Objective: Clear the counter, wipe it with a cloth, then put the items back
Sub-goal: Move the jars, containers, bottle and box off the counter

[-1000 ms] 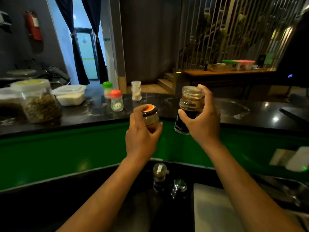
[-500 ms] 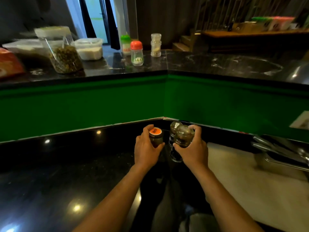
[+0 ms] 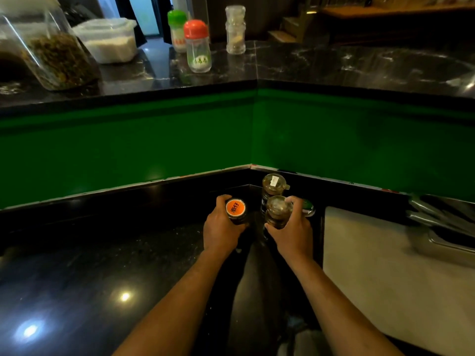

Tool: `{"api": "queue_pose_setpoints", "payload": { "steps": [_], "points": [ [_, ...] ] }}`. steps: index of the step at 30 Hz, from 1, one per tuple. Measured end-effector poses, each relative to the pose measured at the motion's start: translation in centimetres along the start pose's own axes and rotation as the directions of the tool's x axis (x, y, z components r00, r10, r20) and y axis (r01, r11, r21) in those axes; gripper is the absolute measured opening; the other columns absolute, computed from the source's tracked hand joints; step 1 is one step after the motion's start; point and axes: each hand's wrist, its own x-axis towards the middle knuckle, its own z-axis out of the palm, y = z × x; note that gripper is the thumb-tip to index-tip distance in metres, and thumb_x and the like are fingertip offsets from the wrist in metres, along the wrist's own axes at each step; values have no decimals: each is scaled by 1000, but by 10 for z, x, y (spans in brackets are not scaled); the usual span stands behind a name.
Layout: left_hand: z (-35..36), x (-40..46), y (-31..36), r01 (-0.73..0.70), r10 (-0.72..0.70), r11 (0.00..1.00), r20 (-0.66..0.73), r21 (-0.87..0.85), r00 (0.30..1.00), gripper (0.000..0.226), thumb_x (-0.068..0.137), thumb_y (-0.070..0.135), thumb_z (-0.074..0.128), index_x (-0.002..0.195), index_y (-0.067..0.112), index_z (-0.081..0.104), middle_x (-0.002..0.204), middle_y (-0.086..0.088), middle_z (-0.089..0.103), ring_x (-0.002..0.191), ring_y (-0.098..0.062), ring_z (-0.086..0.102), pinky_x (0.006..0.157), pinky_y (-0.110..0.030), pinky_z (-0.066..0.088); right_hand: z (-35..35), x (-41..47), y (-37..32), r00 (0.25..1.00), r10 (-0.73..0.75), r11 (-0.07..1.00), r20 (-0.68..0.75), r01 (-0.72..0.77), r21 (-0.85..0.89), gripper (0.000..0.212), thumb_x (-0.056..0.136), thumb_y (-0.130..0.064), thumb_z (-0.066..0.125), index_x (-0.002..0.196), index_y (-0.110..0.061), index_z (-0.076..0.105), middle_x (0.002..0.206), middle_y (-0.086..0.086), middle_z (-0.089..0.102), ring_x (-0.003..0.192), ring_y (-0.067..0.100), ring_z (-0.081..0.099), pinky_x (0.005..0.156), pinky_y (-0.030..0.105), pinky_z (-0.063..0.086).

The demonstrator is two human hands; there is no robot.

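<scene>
- The left hand (image 3: pixel 222 228) is curled round an orange-lidded jar (image 3: pixel 236 211), and the right hand (image 3: pixel 293 231) is wrapped round a clear-capped dark sauce bottle (image 3: pixel 278 213). Both containers stand upright, long axes vertical, low over the lower black counter (image 3: pixel 128 253) near its inner corner; whether their bases touch it is hidden by the hands.
- Just beyond the right hand's bottle stands a second sauce bottle (image 3: pixel 274 185), tight in the corner, with a green-topped item (image 3: pixel 308 207) beside the right fingers. The right hand is the nearer to both, so its bottle has little room ahead.
- A pale cutting board (image 3: pixel 385 265) lies to the right.
- Farther, past the green wall (image 3: pixel 154 140), the raised marble counter (image 3: pixel 334 62) holds a red-capped shaker (image 3: pixel 197 46), a green-capped shaker (image 3: pixel 177 29), a clear grinder (image 3: pixel 235 29), a lidded tub (image 3: pixel 108 39) and a large jar (image 3: pixel 48 52).
</scene>
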Motion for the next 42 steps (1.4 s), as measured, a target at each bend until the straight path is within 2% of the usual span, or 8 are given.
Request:
{"api": "queue_pose_setpoints", "payload": {
  "steps": [10,13,17,20,28,33,39,42],
  "points": [
    [0,3,2,5,-8,995,32,95,999,93,72,39,86,146,31,30,140,1,55,128,-20,54,100,-41,49,4,-5,3,999,-19,999,39,21,-36,78,72,-24,86,130,-34,35,128,4,60,109,23,64,75,23,48],
    [-7,-3,2,10,-13,996,39,85,999,94,77,52,78,153,31,26,147,1,50,133,-20,49,104,-43,47,-4,-12,0,999,-20,995,45,24,-101,81,72,-36,84,135,-34,34,134,1,57,115,22,61,79,25,47],
    [-28,-17,1,-66,67,990,-7,125,998,81,86,58,66,152,28,32,149,0,48,135,-20,47,103,-43,48,-21,-23,-10,1000,-3,972,15,6,-237,81,83,-57,66,149,-31,27,158,0,32,135,25,45,96,41,47],
    [-53,-23,2,-132,144,970,-48,207,988,73,90,59,60,151,27,36,151,-1,47,139,-20,43,104,-41,47,-36,-27,-28,999,-50,952,-19,42,-304,67,92,-51,57,150,-29,33,163,-2,20,141,25,37,101,44,43],
    [-136,-17,47,-315,435,828,-178,464,883,66,95,57,50,151,24,39,155,-10,40,147,-30,30,119,-47,30,-68,-14,-120,940,-320,897,-115,262,-355,53,96,-41,54,146,-25,45,158,4,32,146,27,27,111,46,33],
    [-189,15,104,-355,535,786,-269,506,801,65,94,52,55,149,21,42,150,-10,47,142,-31,37,115,-47,36,-89,12,-188,864,-482,832,-147,398,-388,49,94,-39,56,140,-22,53,150,6,45,142,29,34,115,47,31],
    [-229,65,175,-401,598,782,-392,478,699,60,88,47,64,139,22,47,134,-7,57,125,-28,50,99,-43,48,-105,68,-248,774,-591,786,-226,492,-374,43,87,-37,62,126,-18,64,133,8,60,126,27,51,105,47,42],
    [-239,95,200,-377,544,828,-430,416,721,66,88,47,65,145,20,43,140,-9,53,129,-28,48,102,-44,46,-107,104,-267,745,-615,781,-259,528,-335,38,84,-33,64,117,-16,67,121,6,64,113,26,57,94,43,49]
  ]
}}
